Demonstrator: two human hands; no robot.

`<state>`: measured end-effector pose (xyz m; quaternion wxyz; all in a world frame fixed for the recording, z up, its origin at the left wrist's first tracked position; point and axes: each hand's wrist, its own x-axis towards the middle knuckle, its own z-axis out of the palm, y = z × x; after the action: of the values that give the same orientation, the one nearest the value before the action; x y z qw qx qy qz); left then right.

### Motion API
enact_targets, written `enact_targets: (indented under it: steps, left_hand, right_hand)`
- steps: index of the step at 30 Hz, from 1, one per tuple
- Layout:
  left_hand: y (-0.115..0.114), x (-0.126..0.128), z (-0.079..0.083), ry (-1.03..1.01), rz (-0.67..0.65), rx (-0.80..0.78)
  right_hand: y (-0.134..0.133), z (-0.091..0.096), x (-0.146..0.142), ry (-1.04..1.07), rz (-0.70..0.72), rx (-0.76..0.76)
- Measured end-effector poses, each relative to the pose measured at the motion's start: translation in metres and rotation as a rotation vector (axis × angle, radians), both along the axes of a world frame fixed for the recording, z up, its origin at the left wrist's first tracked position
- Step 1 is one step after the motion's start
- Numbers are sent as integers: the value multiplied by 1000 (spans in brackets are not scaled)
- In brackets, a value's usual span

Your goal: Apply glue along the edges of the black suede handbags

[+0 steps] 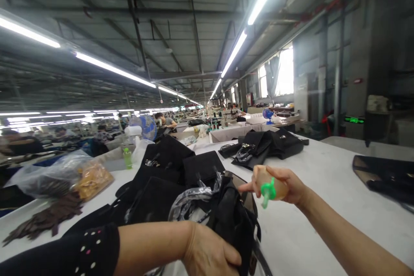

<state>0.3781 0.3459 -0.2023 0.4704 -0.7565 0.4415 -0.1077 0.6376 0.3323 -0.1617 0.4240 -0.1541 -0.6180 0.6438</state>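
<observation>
My right hand (pixel 293 183) is closed around a small translucent squeeze bottle (pixel 280 189) with a bright green cap and nozzle. Its index finger stretches out to the left, beside a black bag's edge. That black bag (pixel 231 211) is in front of me, with handles wrapped in clear plastic (pixel 194 196). Low in the view, my left hand (pixel 211 252) grips the bag's near side, its thumb showing and most fingers hidden. More black bags (pixel 161 177) lie heaped just beyond and to the left.
Another group of black bags (pixel 265 144) lies on the white table (pixel 323 172). A dark piece (pixel 384 177) rests at the right. Brown gloves (pixel 48 217), a plastic-wrapped orange bundle (pixel 93 177), a green bottle (pixel 127 158) and a blue fan (pixel 147 127) are on the left. A person (pixel 166 121) sits farther off.
</observation>
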Motion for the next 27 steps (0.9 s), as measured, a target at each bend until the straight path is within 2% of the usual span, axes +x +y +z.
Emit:
enact_targets:
  steps: [3,5,7,9,12,15,17,22,24,27]
  left_hand:
    - [7,9,-9,-447,-74,217]
    - [10,14,-13,-593,-61,287]
    - [11,17,-13,-592,-40,304]
    - [10,17,-9,-504,-10,275]
    - [5,10,5,-238,116,142]
    - [4,-2,24,-41,251,0]
    - [4,-12,35,-40,386,-121]
    - [7,-19,51,-324,935,-475]
    - [9,-15,58,-264,1099,-610]
    - [18,-8,71,21,1245,-939]
  right_hand:
    - [2,-5,-9,10,64,-26]
    - [3,-9,-16,29,88,-17]
    - [2,-12,-22,24,88,-16]
    - [1,-14,-26,-13,70,-37]
    - [-1,-16,-28,-19,20,-85]
    - [-7,-20,-29,96,-138,-157]
    - [-12,-24,-28,194,-295,-235]
    - [-22,-41,-31,472,-597,-435]
    - [-24,-47,-36,561,-671,-465]
    - [-26,-52,-43,652,-690,-512]
